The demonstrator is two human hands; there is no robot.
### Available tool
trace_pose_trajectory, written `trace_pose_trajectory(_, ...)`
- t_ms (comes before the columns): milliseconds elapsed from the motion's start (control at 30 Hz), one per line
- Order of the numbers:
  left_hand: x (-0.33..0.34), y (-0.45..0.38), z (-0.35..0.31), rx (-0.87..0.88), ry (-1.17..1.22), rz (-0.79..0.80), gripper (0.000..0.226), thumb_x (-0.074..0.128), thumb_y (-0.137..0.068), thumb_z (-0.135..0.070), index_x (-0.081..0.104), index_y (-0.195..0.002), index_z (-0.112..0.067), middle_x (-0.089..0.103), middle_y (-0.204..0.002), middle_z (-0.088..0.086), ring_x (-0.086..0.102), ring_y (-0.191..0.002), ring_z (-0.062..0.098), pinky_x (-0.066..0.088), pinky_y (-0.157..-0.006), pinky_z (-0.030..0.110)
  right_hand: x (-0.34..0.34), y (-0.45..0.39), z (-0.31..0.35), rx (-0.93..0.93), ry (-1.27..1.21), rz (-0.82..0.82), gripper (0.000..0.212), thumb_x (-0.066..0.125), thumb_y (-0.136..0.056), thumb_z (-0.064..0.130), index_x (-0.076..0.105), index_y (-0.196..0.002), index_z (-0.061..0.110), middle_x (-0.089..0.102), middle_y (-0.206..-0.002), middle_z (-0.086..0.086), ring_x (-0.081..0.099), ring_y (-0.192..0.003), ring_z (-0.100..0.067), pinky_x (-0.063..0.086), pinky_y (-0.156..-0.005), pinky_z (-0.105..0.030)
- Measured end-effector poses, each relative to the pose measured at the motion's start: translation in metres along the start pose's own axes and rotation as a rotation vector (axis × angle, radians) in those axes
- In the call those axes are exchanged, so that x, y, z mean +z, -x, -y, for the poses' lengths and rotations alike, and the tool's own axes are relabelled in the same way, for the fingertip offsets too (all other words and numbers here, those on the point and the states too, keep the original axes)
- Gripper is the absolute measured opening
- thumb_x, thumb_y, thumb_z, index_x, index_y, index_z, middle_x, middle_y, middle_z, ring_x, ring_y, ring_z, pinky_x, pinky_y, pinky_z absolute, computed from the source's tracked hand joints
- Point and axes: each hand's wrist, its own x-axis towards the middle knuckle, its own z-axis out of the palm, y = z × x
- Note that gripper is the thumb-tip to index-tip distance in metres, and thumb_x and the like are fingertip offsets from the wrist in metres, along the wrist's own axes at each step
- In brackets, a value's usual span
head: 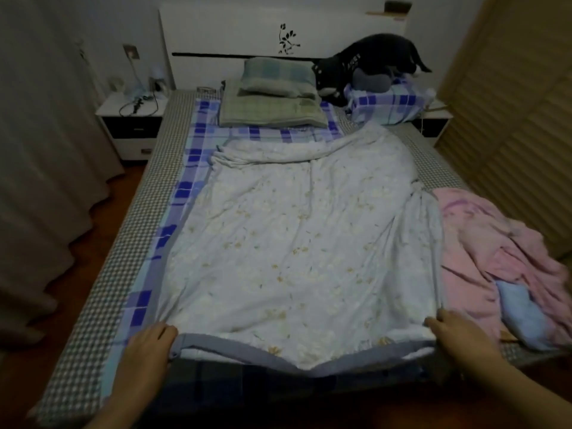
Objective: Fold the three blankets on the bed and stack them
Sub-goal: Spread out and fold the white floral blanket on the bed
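Floral blanket (297,230), pale with small yellowish flowers, lies spread lengthwise down the middle of the bed (93,329), and you hold its near edge at the foot. Your left hand (151,345) grips the near left corner, fingers curled over the hem; your right hand (455,334) grips the near right corner the same way. Between them the grey-edged hem sags in a shallow curve off the foot edge.

Just beside it, toward the bed's right edge, a pink blanket (495,243) sits crumpled in a heap, touching the floral one's right side. A small light blue blanket (520,314) lies on the pink heap near the foot right corner.

Under them runs a blue checked sheet (188,168), showing along the left side. At the head edge, a green plaid pillow (275,75) rests on a folded green plaid cover (272,111). A dark plush toy (368,63) leans against the white headboard (235,29) at the head right corner, above a blue checked bundle (387,103). A nightstand (130,122) stands left of the bed.
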Motion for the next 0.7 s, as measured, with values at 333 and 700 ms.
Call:
trace_pose_trajectory(333, 0.041, 0.053, -0.006, -0.130, -0.010, 0.324, 0.047, 0.085, -0.069, -0.016, 0.069, -0.112, -0.027, 0.064, -0.118, 0.009, 0.064, -0.106, 0.030, 0.054, -0.083, 0.038, 0.096, 0.015, 0.021, -0.063, -0.049, 0.026, 0.035, 0.090, -0.043, 0.042, 0.069, -0.065, 0.024, 0.058, -0.070, -0.004, 0.063, -0.057, -0.027, 0.049, -0.039, -0.041)
trace_pose_trajectory(700, 0.053, 0.074, -0.021, -0.790, 0.238, 0.171, 0.011, 0.070, -0.080, -0.010, 0.061, -0.087, -0.015, 0.050, -0.130, 0.028, 0.047, -0.120, 0.038, 0.043, -0.103, 0.046, 0.102, 0.060, 0.034, 0.176, -0.302, -0.072, 0.025, 0.078, -0.071, 0.002, 0.061, -0.082, 0.015, 0.045, -0.099, -0.006, 0.056, -0.090, -0.031, 0.055, -0.068, -0.042)
